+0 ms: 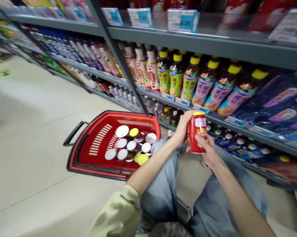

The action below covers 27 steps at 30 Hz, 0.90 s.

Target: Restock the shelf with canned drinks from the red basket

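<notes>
both hands grip the red can (197,132) upright over the knees, left hand (182,129) wrapped behind it, right hand (207,149) under the front. basket (89,158) sits well left on the floor, so a loose hold likely drops it on the tiles.

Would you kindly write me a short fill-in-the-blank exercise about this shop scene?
1. Both hands, the left hand and the right hand, hold a red ____.
2. The basket on the floor is coloured ____.
3. The basket sits to the ____ of the person's knees.

Missing words: can; red; left
</notes>
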{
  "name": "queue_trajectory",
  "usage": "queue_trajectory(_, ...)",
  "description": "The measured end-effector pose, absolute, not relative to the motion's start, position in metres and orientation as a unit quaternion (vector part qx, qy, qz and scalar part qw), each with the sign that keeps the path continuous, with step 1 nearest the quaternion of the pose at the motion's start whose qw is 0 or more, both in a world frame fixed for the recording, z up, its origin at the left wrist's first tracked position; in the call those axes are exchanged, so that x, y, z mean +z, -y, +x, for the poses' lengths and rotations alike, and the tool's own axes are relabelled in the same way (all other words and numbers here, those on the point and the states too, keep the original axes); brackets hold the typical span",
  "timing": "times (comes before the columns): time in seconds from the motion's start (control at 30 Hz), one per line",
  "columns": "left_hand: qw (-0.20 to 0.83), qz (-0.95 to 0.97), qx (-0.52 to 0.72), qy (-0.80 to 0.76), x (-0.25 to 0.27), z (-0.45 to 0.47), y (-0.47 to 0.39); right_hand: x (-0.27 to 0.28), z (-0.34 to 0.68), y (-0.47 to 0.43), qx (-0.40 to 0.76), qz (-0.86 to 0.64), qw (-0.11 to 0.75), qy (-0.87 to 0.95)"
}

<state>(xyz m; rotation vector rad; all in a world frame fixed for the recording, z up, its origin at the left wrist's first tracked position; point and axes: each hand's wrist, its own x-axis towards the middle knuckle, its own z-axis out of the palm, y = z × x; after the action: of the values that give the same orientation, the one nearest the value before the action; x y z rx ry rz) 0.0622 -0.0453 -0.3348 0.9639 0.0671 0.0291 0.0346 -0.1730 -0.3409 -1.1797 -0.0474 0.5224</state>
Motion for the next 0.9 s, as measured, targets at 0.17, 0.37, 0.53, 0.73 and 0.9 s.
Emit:
queue_trajectory(0.17, 0.906, 0.390, -0.077, -0.143, -0.341, 0.063, 0.061, -0.356, 0.041, 0.183, 0.164, -0.652, 0.740, 0.015)
queue_trajectory(0.37, 0.895, 0.405, -0.087, -0.167, -0.339, 0.059, 0.056, -0.367, 0.029, 0.195, 0.157, -0.783, 0.595, 0.092)
queue_trajectory(0.53, 0.859, 0.470, -0.089, -0.182, -0.344, 0.062, 0.053, -0.366, 0.028, 0.194, 0.163, -0.810, 0.556, 0.091)
queue_trajectory(0.73, 0.827, 0.526, -0.094, -0.178, -0.352, 0.070, 0.048, -0.365, 0.031, 0.190, 0.162, -0.801, 0.571, 0.080)
queue_trajectory(0.9, 0.824, 0.525, -0.109, -0.182, -0.358, 0.067, 0.042, -0.371, 0.025, 0.185, 0.166, -0.790, 0.584, 0.083)
